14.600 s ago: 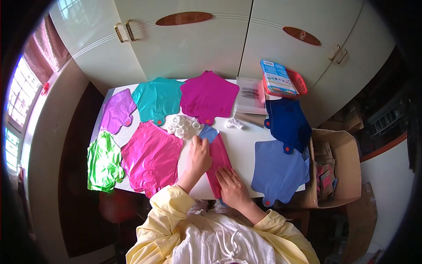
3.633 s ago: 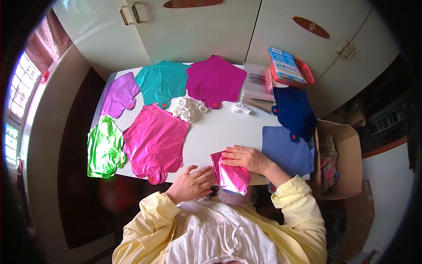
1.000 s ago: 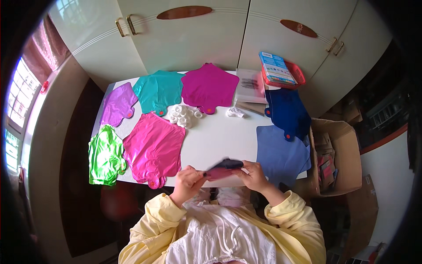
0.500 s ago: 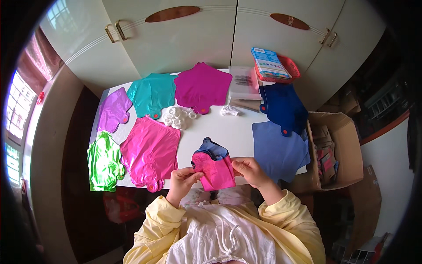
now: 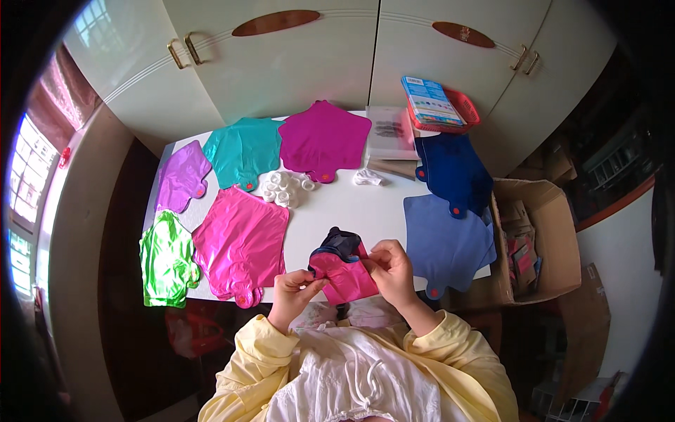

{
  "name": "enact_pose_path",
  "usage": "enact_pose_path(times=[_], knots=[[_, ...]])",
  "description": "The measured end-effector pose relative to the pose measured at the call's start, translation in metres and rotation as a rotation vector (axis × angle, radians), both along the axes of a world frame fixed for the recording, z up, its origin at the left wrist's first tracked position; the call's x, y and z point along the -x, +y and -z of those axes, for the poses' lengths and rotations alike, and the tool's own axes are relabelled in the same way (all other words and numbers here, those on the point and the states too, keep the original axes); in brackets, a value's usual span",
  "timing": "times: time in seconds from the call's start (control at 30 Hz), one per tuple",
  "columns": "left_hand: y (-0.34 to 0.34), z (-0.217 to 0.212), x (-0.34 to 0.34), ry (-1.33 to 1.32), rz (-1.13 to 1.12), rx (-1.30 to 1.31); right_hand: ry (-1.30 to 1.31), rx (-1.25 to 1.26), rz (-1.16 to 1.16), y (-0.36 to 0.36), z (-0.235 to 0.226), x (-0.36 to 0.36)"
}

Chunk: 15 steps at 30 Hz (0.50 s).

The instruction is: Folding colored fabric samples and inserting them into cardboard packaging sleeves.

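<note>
Two hands are holding a folded pink foil balloon above the near edge of the white table, just in front of the person's chest. The left hand is pinching the balloon's left edge with fingers closed on it, and the right hand is gripping its right side, fingers curled around the foil. A dark blue part is showing at the top of the fold.

Flat foil balloons are lying all around on the table: a large pink one just left of the hands, a green one hanging over the left edge, a purple one, a teal one and a magenta star-shaped one along the far side. A light blue balloon is lying just right of the hands, with a dark blue one beyond it. A heap of small white rings is sitting between the teal and pink balloons, and a smaller white bit is lying near it.

At the far right corner a red basket is holding a flat blue rectangular package, beside a clear packet. An open cardboard box is standing right of the table, with packets inside. White cupboard doors with brass handles are closing off the back.
</note>
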<state>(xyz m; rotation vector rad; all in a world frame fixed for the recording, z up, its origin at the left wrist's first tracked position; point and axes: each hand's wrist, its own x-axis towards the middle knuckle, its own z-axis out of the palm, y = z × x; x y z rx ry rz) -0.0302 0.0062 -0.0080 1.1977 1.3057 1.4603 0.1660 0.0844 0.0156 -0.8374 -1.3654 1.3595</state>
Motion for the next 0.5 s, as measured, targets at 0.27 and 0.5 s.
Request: enact_pose_path(times=[0.27, 0.5], knots=[[-0.002, -0.003, 0.0, -0.081, 0.002, 0.029, -0.191, -0.184, -0.09, -0.003, -0.016, -0.005], [-0.003, -0.003, 0.0, -0.092, 0.038, 0.043, -0.177, -0.007, -0.058, -0.007, -0.01, -0.003]])
